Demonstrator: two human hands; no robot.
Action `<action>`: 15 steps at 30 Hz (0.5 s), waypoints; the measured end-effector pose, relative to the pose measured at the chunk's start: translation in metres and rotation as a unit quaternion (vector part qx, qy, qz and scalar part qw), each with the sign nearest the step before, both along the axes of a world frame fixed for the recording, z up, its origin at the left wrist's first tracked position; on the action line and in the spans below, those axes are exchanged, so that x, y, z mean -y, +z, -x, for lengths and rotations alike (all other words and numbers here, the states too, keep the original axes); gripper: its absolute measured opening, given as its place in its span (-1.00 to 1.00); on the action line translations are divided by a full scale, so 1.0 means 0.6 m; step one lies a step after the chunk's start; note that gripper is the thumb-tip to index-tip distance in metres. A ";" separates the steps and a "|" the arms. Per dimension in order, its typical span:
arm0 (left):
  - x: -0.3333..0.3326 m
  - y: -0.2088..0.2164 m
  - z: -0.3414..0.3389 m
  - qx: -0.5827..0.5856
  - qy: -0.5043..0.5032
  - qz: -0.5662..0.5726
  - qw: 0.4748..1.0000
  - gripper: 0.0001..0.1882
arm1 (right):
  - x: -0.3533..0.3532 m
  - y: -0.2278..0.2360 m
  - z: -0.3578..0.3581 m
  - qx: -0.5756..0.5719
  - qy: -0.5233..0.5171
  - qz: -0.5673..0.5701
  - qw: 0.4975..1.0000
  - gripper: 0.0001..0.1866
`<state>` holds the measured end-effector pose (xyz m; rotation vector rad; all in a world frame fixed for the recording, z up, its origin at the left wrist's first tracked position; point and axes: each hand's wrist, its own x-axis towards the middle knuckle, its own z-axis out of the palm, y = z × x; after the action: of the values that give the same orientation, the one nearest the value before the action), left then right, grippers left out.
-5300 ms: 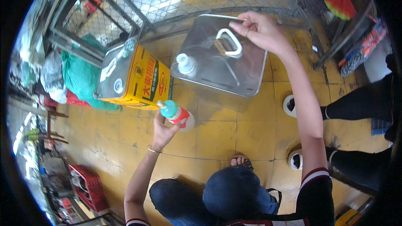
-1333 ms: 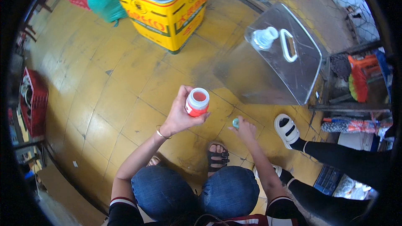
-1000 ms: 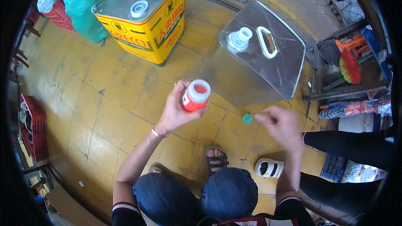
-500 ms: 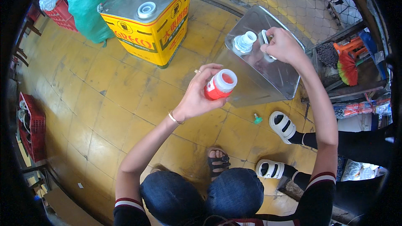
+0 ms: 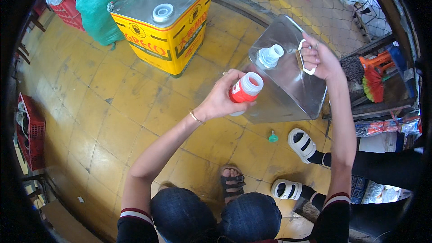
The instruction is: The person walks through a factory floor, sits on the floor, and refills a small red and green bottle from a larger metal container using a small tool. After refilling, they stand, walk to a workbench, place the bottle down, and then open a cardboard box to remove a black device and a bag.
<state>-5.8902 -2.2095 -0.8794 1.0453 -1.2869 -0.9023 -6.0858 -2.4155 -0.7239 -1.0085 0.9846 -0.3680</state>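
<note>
My left hand [image 5: 227, 93] is wrapped round a small bottle [image 5: 246, 87] with a red label and a wide white uncapped mouth; reddish colour shows inside. Its mouth tilts up toward the big silver metal can [image 5: 288, 85]. On that can's top sticks up a translucent white pour spout [image 5: 270, 56], a short way from the bottle and apart from it. The can's white carrying handle [image 5: 307, 56] is gripped by the curled fingers of my right hand [image 5: 320, 58]. The can leans toward me. A small green cap [image 5: 272, 136] lies on the floor below it.
A yellow printed metal can [image 5: 164, 31] stands at the far left, near a green sack [image 5: 100, 11]. Red crates [image 5: 36, 128] line the left side. Another person's white sandals [image 5: 301, 145] are close at the right. Wire mesh [image 5: 292, 0] runs along the back.
My right fingers have closed fully round the handle, which now stands raised, and the silver can tips more toward me. My left hand and bottle appear slightly further right and lower.
</note>
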 end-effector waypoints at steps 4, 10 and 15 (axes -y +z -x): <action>-0.004 -0.002 -0.006 0.014 -0.038 0.052 0.998 -0.44 | -0.046 -0.034 -0.016 -0.040 -0.038 0.187 0.981 -0.74; -0.040 -0.001 -0.023 0.058 -0.043 0.044 0.996 -0.43 | -0.119 -0.018 -0.024 -0.061 -0.026 0.205 0.977 -0.80; -0.106 -0.004 -0.034 0.059 -0.061 0.027 0.996 -0.43 | -0.196 -0.003 -0.023 -0.024 -0.005 0.156 0.987 -0.82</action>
<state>-5.8701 -2.1459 -0.8818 0.9984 -1.4800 -0.9029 -6.0718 -2.2979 -0.7258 -1.3010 0.9942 -0.5192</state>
